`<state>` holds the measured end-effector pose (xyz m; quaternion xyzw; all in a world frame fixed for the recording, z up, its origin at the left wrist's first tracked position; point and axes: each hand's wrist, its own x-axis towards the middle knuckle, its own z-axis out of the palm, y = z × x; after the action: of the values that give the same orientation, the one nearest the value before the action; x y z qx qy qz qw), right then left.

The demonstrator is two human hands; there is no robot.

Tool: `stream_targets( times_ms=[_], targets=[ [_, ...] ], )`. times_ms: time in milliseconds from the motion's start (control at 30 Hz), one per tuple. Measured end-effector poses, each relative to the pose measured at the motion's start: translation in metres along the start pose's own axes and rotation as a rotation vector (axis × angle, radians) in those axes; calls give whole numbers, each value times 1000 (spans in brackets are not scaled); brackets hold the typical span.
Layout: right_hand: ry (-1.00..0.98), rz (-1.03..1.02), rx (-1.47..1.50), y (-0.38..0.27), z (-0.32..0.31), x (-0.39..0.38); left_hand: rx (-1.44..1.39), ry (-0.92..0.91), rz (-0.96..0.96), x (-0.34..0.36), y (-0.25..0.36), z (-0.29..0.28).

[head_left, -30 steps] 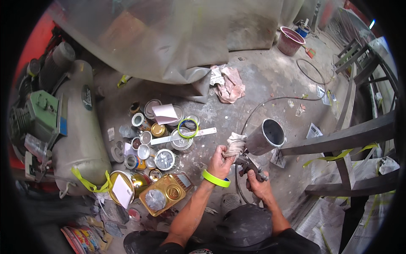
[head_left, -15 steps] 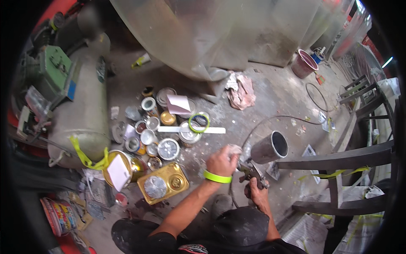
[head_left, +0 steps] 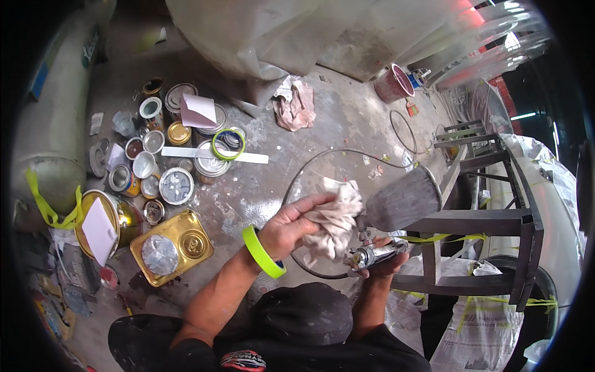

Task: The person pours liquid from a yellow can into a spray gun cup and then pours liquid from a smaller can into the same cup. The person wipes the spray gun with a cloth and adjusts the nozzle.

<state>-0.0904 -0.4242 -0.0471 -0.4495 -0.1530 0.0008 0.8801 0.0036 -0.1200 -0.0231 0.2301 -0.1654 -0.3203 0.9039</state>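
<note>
My left hand (head_left: 286, 224) is closed on a crumpled whitish rag (head_left: 334, 217), stained in places. A yellow-green ring (head_left: 263, 251), like a roll of tape, circles my left wrist. Just right of the rag, my right hand (head_left: 387, 261) grips a metal spray gun (head_left: 370, 254) from beneath, its fingers partly hidden. The gun's grey cup (head_left: 406, 197) rises above it, tilted to the right, with its mouth turned out of sight. Whether the rag touches the gun I cannot tell. A dark hose (head_left: 297, 180) curves across the floor behind them.
Several paint cans (head_left: 176, 186) crowd the floor at left, beside a golden rectangular tin (head_left: 170, 248). A white strip (head_left: 214, 154) lies across some cans. At right stands a dark frame (head_left: 465, 223). Farther off are a pinkish cloth (head_left: 294, 105), a bucket (head_left: 392, 84) and plastic sheeting (head_left: 297, 37).
The view has swung right. My left hand and the rag have come up, showing more of the rag. The spray gun has turned, so its cup's mouth no longer shows.
</note>
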Motion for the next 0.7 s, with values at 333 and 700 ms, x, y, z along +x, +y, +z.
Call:
stream_targets(
  times_ms=[333,700],
  targets=[
    [150,242,-144,8,34,-3,615,-51,256,-10,-22,34],
    [454,478,-653,41,113,33,-116,437,-32,19,-67,-45]
  ],
)
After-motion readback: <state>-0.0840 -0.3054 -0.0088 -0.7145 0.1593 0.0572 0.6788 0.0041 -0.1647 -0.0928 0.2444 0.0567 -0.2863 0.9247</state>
